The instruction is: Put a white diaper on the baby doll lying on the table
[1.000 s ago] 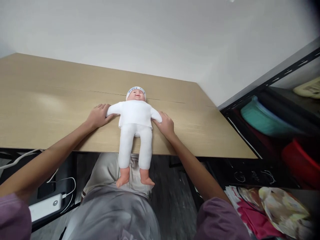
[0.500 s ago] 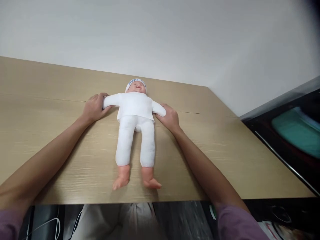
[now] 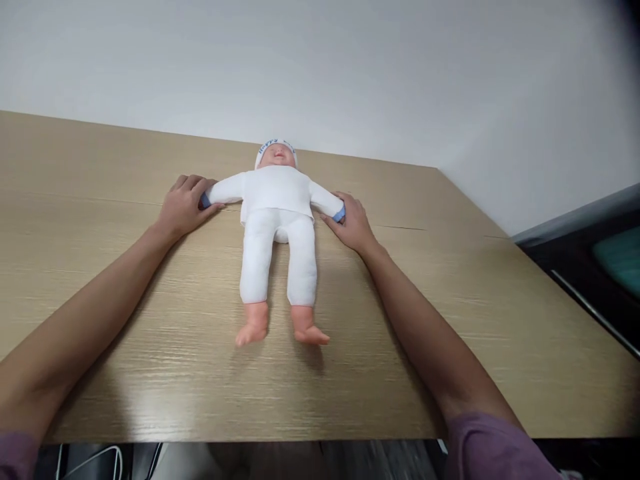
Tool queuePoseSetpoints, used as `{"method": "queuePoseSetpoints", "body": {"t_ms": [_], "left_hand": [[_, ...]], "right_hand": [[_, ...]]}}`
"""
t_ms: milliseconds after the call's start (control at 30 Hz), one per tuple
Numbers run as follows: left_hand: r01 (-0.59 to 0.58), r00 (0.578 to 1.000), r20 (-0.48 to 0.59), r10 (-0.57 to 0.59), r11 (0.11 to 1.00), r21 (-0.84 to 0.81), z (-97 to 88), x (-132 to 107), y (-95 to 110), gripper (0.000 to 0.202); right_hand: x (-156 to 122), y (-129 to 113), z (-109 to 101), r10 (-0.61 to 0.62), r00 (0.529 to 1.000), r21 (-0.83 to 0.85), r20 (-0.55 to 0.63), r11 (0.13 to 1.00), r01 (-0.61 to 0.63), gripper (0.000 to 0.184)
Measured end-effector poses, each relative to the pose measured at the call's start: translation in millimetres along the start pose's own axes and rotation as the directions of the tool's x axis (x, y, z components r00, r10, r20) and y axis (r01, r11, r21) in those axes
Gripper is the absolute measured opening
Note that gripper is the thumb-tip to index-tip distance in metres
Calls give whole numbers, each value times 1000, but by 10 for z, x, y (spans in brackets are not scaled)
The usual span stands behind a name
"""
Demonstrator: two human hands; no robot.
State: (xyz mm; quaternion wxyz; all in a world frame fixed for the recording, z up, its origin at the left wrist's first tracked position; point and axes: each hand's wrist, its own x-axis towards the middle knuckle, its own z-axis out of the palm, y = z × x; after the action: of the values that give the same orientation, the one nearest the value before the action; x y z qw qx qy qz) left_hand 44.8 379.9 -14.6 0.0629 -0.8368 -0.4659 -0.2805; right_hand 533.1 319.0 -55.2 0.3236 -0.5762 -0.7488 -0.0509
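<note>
A baby doll (image 3: 277, 220) in a white suit and white cap lies on its back on the wooden table (image 3: 150, 320), head toward the wall, bare feet toward me. My left hand (image 3: 183, 205) is closed around the doll's arm end on the left, where a blue cuff shows. My right hand (image 3: 353, 220) grips the other arm end, also at a blue cuff. Both of the doll's arms are spread out sideways.
A white wall runs behind the table. A dark shelf unit (image 3: 595, 267) with something teal in it stands at the right. Cables (image 3: 107, 460) show below the table's near edge.
The doll has slid farther onto the table toward the wall; its legs hung over the near edge before. Both hands moved forward with it, and the blue cuffs now show.
</note>
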Motion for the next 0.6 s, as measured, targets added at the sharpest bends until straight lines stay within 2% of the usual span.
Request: {"method": "queuePoseSetpoints", "body": {"t_ms": [133, 233, 300, 367, 467, 533, 600], "left_hand": [[70, 998, 5, -70, 997, -40, -56, -97, -25, 62], [148, 989, 0, -148, 987, -58, -72, -208, 114, 61], [204, 978, -33, -207, 976, -81, -120, -303, 311, 63], [252, 959, -101, -266, 959, -130, -239, -413, 615, 64], [227, 933, -220, -284, 941, -253, -581, -754, 1270, 57], [174, 926, -262, -271, 924, -340, -851, -1276, 1774, 53], [144, 946, -212, -245, 905, -399, -1046, -2095, 2231, 45]], "right_hand": [[-1, -14, -24, 117, 992, -1, 41, 993, -117, 74], [-72, -272, -12, 246, 969, -69, 19, 967, -244, 79], [-186, -547, 1, 286, 958, -94, -36, 953, -288, 89], [-326, -883, -18, 288, 954, -85, -80, 952, -295, 92], [-585, -1459, -215, 297, 947, 15, -126, 955, -298, 92], [-890, -1849, -477, 303, 938, 87, -167, 952, -292, 90], [-1403, -2184, -773, 273, 937, 122, -219, 960, -251, 81]]}}
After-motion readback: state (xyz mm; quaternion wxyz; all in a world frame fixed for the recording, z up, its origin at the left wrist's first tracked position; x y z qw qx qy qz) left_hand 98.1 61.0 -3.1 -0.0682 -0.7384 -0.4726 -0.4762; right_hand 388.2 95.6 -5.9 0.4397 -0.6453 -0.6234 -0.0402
